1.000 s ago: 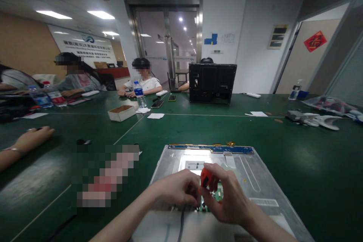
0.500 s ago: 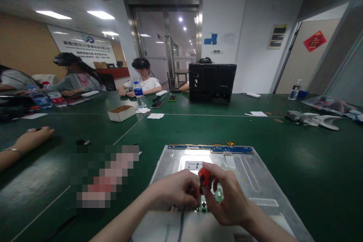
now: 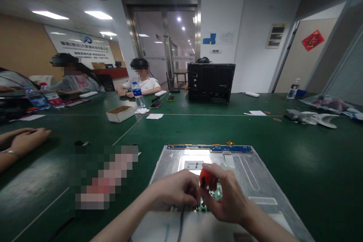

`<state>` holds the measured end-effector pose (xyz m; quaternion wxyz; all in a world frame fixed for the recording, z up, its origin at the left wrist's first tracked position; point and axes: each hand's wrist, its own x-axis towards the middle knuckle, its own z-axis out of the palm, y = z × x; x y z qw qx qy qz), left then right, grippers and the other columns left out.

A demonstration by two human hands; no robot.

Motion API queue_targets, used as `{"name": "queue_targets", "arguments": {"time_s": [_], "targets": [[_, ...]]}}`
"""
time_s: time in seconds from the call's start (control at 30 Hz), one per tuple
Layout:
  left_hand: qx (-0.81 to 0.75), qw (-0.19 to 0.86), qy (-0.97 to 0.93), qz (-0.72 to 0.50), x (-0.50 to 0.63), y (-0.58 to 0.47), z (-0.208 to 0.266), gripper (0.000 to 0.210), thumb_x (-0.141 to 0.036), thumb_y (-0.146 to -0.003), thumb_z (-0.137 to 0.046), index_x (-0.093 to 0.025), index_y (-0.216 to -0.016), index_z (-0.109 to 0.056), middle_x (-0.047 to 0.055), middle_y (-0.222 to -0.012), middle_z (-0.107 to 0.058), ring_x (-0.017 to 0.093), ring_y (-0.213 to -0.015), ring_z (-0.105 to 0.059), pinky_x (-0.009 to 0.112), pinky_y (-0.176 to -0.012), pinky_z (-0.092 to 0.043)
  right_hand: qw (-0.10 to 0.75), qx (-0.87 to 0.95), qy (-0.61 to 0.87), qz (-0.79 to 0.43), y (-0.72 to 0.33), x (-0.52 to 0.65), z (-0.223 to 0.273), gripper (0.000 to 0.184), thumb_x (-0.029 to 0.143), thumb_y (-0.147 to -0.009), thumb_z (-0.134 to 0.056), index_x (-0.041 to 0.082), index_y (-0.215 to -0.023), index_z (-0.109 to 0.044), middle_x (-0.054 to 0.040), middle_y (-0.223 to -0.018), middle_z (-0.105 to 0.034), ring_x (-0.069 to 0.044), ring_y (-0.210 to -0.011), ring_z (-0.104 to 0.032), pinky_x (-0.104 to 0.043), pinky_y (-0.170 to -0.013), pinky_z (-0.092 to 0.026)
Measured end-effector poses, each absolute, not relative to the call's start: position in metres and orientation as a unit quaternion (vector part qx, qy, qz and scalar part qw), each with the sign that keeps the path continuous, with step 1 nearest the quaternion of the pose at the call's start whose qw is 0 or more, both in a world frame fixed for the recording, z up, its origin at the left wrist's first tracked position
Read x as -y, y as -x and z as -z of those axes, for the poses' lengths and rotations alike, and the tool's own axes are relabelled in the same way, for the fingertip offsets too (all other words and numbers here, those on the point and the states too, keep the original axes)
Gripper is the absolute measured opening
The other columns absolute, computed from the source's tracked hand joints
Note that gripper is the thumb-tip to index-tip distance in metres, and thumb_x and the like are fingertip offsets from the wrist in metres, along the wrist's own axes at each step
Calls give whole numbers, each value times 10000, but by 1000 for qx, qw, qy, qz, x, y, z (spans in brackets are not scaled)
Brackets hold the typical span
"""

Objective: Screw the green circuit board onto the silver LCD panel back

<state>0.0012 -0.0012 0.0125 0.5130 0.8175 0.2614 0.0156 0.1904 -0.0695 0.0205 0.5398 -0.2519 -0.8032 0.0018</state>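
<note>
A metal-backed display panel (image 3: 272,187) lies on the table before me, with a blue circuit strip (image 3: 198,148) along its far edge. On its near part sits a green circuit board (image 3: 218,193), partly covered by my hands. My right hand (image 3: 231,196) grips the red and black handle of a screwdriver (image 3: 204,178) over that board; its tip is hidden. Close beside it, my left hand (image 3: 178,189) has its fingers pinched together low at the board, and what they hold is hidden. A dark cable (image 3: 181,221) runs from under my left hand towards me.
Left of the panel is a pixelated patch (image 3: 110,181). Another person's hands (image 3: 25,141) rest at the left. Farther back stand an open box (image 3: 120,114), a water bottle (image 3: 138,95) and a black monitor-like casing (image 3: 210,83). Grey-white parts (image 3: 309,118) lie at the right.
The screwdriver handle has turned a little in my right hand, its black patch now showing differently. My left hand stays put. At the left, the other person's two hands have come together.
</note>
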Motion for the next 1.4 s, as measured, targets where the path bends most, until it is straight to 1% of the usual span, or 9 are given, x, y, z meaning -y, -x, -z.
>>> {"name": "queue_targets", "arguments": {"time_s": [0.23, 0.37, 0.5, 0.63, 0.77, 1.0, 1.13, 1.27, 1.4], "targets": [[-272, 509, -816, -23, 0, 0, -7, 96, -141, -715, -685, -154, -799, -641, -29, -669, -591, 122, -597, -544, 213, -535, -409, 537, 807, 244, -12, -191, 71, -20, 511, 138, -892, -450, 177, -1391, -347, -30, -839, -673, -133, -547, -574, -269, -486, -467], [-279, 520, -807, -22, 1, -1, -7, 88, -176, -723, -706, -151, -787, -652, -11, -704, -623, 131, -620, -567, 214, -546, -431, 538, 806, 244, -11, -191, 71, -19, 528, 127, -885, -457, 166, -1398, -340, -26, -816, -674, -134, -536, -575, -261, -472, -463], [-264, 512, -817, -25, 1, -2, -11, 94, -135, -710, -692, -148, -795, -653, -25, -671, -605, 120, -603, -557, 207, -546, -418, 543, 802, 250, -11, -190, 70, -19, 502, 136, -889, -476, 188, -1374, -357, -17, -813, -665, -128, -528, -568, -255, -473, -461], [-260, 498, -827, -23, 3, -4, -17, 57, -120, -703, -665, -153, -718, -621, -44, -615, -555, 103, -565, -511, 200, -522, -381, 538, 803, 258, 0, -190, 69, -18, 456, 176, -914, -480, 209, -1354, -365, -9, -808, -656, -126, -522, -555, -255, -475, -452], [-258, 510, -820, -16, 3, -4, -20, 77, -99, -678, -635, -159, -675, -587, -45, -607, -560, 100, -553, -511, 194, -507, -376, 534, 805, 258, -2, -190, 69, -18, 440, 190, -929, -468, 211, -1355, -360, -4, -791, -657, -132, -520, -543, -258, -462, -433], [-275, 526, -805, -10, 2, -2, -14, 101, -142, -708, -672, -157, -802, -638, -40, -640, -596, 109, -552, -544, 205, -517, -416, 533, 808, 250, -12, -191, 71, -20, 532, 134, -880, -469, 188, -1395, -348, -30, -848, -670, -140, -541, -585, -276, -488, -469], [-277, 518, -809, -20, 1, -1, -10, 148, -142, -703, -695, -154, -846, -659, -25, -694, -617, 122, -609, -566, 208, -543, -424, 535, 808, 248, -13, -191, 71, -20, 522, 135, -888, -457, 181, -1397, -348, -25, -840, -672, -134, -538, -585, -270, -492, -476], [-274, 514, -812, -11, 1, -1, -11, 115, -126, -712, -671, -153, -822, -649, -30, -678, -591, 116, -595, -544, 200, -525, -400, 535, 805, 258, -1, -190, 71, -19, 485, 154, -897, -469, 197, -1368, -362, -14, -813, -658, -130, -522, -559, -266, -482, -457], [-259, 503, -825, -19, 2, -2, -14, 64, -104, -705, -648, -154, -737, -623, -37, -635, -566, 113, -569, -527, 206, -519, -387, 534, 805, 260, 2, -190, 70, -17, 476, 178, -906, -472, 212, -1366, -354, -1, -787, -643, -137, -540, -546, -272, -506, -457]]}}
